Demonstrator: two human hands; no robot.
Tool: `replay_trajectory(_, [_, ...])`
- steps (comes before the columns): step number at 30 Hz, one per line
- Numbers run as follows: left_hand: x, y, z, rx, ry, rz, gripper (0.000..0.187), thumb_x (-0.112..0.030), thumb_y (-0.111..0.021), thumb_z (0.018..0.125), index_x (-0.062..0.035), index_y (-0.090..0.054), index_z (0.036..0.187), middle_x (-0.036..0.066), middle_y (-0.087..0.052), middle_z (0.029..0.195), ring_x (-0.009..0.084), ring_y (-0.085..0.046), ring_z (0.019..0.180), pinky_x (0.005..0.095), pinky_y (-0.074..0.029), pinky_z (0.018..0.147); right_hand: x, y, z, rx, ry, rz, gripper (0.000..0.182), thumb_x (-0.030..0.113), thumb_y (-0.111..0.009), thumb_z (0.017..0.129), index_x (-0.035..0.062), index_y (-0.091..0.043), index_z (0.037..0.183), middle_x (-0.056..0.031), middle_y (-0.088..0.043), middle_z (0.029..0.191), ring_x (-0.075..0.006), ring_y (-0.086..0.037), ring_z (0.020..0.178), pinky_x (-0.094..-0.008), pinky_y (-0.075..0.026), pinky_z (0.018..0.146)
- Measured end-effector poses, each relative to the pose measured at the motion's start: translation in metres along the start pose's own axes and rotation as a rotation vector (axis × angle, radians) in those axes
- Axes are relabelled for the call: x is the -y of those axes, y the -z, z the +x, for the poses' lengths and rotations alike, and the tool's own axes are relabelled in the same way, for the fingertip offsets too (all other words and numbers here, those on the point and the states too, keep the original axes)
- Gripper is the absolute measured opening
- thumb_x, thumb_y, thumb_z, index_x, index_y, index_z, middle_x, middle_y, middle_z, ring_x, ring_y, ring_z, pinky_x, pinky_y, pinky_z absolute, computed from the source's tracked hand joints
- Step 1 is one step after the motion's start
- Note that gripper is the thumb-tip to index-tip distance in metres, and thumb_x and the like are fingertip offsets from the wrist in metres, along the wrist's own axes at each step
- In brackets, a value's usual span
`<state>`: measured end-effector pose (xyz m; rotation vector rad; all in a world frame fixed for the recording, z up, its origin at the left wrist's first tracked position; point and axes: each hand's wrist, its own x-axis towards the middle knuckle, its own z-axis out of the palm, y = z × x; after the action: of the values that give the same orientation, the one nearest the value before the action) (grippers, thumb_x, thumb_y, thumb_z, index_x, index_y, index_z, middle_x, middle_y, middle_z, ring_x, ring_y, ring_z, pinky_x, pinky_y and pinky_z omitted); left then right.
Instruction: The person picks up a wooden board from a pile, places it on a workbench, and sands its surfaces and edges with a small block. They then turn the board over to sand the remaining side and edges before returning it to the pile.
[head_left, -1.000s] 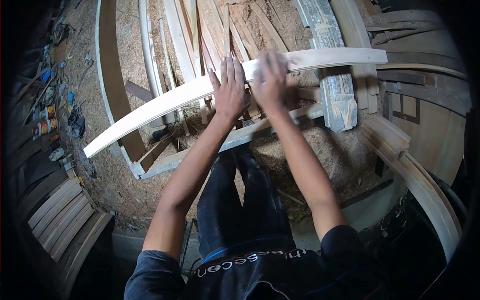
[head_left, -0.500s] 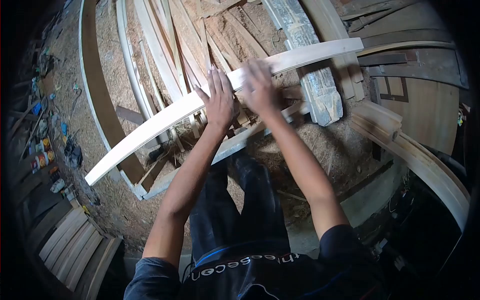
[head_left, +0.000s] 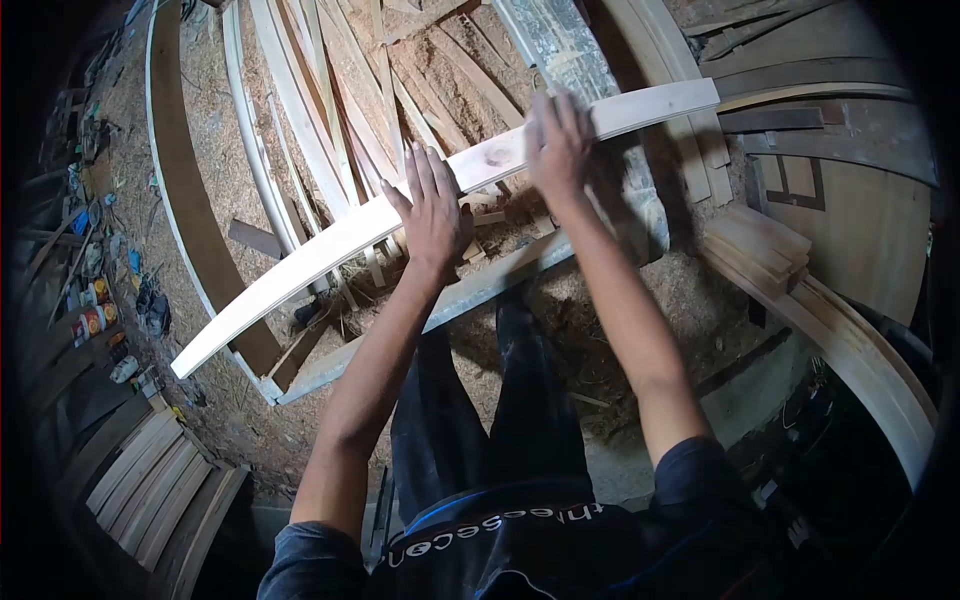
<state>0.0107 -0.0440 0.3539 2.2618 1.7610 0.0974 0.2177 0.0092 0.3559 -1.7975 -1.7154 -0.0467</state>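
A long, pale, curved wooden board [head_left: 300,262] spans the view from lower left to upper right. My left hand [head_left: 430,205] lies on it near the middle, fingers extended over its face and thumb apart. Farther right along the board, my right hand [head_left: 560,140] rests on its surface, blurred by motion, so whether anything is under the fingers is hidden. A dark knot [head_left: 498,157] shows in the wood between both hands. Beneath the board's right half is a thick, worn beam [head_left: 570,60].
Loose wooden strips [head_left: 300,100] lie on sawdust ahead. A curved frame piece [head_left: 170,160] stands at the left. Stacked curved boards [head_left: 150,480] are at lower left, more curved pieces [head_left: 850,340] at right. Cans [head_left: 92,322] sit at the far left.
My right hand has moved right and slightly forward along the board, uncovering the knot. My left hand stays at nearly the same place. The view has shifted slightly.
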Motion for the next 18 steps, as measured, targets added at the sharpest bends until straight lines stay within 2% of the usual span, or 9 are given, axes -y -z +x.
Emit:
replay_trajectory(2, [-0.015,-0.009,0.012,-0.013,-0.002,-0.035,0.096,-0.024,-0.070,0.084,0.0093,-0.018,0.158,0.028,-0.016,0.168,0.0407,-0.011,0.159,0.0724,-0.002,0.120,0.012,-0.007,-0.024,0.039,0.084,0.096,0.041,0.016,-0.061,0.094,0.0073,-0.065,0.134,-0.0190,-0.059,0.142,-0.0432,-0.053,0.132,-0.0604,-0.034,0.117])
replay_trajectory(4, [-0.028,-0.019,0.020,-0.109,-0.021,0.099,0.096,-0.025,-0.069,0.085,0.0089,-0.017,0.159,0.027,-0.016,0.169,0.0397,-0.011,0.159,0.0713,-0.002,0.121,0.025,0.003,-0.038,0.125,0.165,0.194,0.042,0.014,-0.060,0.093,0.0062,-0.066,0.134,-0.0208,-0.058,0.143,-0.0458,-0.051,0.134,-0.0571,-0.037,0.116])
replay_trajectory(5, [-0.033,-0.021,0.025,-0.109,-0.017,0.104,0.096,-0.025,-0.069,0.085,0.0089,-0.017,0.159,0.027,-0.016,0.169,0.0397,-0.011,0.159,0.0713,-0.002,0.121,0.018,0.008,-0.037,0.176,0.196,0.208,0.042,0.013,-0.061,0.092,0.0066,-0.067,0.134,-0.0202,-0.059,0.142,-0.0442,-0.052,0.135,-0.0571,-0.036,0.117])
replay_trajectory(8, [-0.049,-0.006,0.031,0.011,-0.010,0.048,0.099,-0.029,-0.072,0.087,0.0080,-0.016,0.160,0.026,-0.015,0.170,0.0390,-0.011,0.159,0.0682,-0.003,0.123,-0.046,0.025,-0.008,0.124,0.148,0.118,0.041,0.012,-0.062,0.093,0.0046,-0.066,0.133,-0.0213,-0.060,0.140,-0.0441,-0.052,0.133,-0.0555,-0.037,0.117])
replay_trajectory(10, [-0.054,-0.011,0.035,0.004,-0.010,0.054,0.100,-0.029,-0.072,0.087,0.0076,-0.016,0.160,0.025,-0.014,0.170,0.0391,-0.011,0.159,0.0674,-0.004,0.123,-0.094,0.046,0.024,0.022,0.023,0.091,0.041,0.010,-0.062,0.092,0.0016,-0.065,0.132,-0.0226,-0.060,0.139,-0.0437,-0.054,0.130,-0.0531,-0.039,0.115])
replay_trajectory(13, [-0.070,-0.010,0.043,-0.006,-0.015,0.039,0.100,-0.030,-0.073,0.086,0.0066,-0.016,0.160,0.025,-0.015,0.170,0.0386,-0.012,0.159,0.0662,-0.005,0.124,-0.141,0.053,0.048,-0.101,0.019,-0.070,0.043,0.007,-0.061,0.091,0.0006,-0.064,0.134,-0.0232,-0.060,0.140,-0.0440,-0.053,0.132,-0.0527,-0.038,0.116])
replay_trajectory(14, [-0.078,-0.010,0.046,-0.005,-0.014,0.019,0.100,-0.030,-0.073,0.086,0.0060,-0.017,0.160,0.025,-0.015,0.170,0.0381,-0.012,0.159,0.0658,-0.006,0.124,-0.141,0.047,0.041,-0.103,0.019,-0.077,0.043,0.007,-0.061,0.091,0.0006,-0.064,0.134,-0.0232,-0.060,0.140,-0.0440,-0.053,0.132,-0.0527,-0.038,0.116])
replay_trajectory(16, [-0.094,-0.011,0.055,-0.001,-0.021,0.015,0.100,-0.030,-0.073,0.086,0.0056,-0.017,0.160,0.024,-0.016,0.170,0.0374,-0.012,0.159,0.0652,-0.006,0.124,-0.118,0.032,0.026,-0.056,-0.013,0.183,0.044,0.008,-0.064,0.089,0.0034,-0.064,0.132,-0.0215,-0.058,0.141,-0.0459,-0.052,0.131,-0.0560,-0.039,0.114])
replay_trajectory(18, [-0.105,-0.021,0.063,0.009,-0.026,0.016,0.100,-0.030,-0.073,0.086,0.0052,-0.017,0.160,0.023,-0.017,0.170,0.0367,-0.012,0.159,0.0647,-0.006,0.125,-0.069,0.036,0.000,0.146,0.062,0.204,0.043,0.011,-0.063,0.089,0.0052,-0.065,0.132,-0.0219,-0.058,0.141,-0.0451,-0.052,0.132,-0.0560,-0.039,0.113])
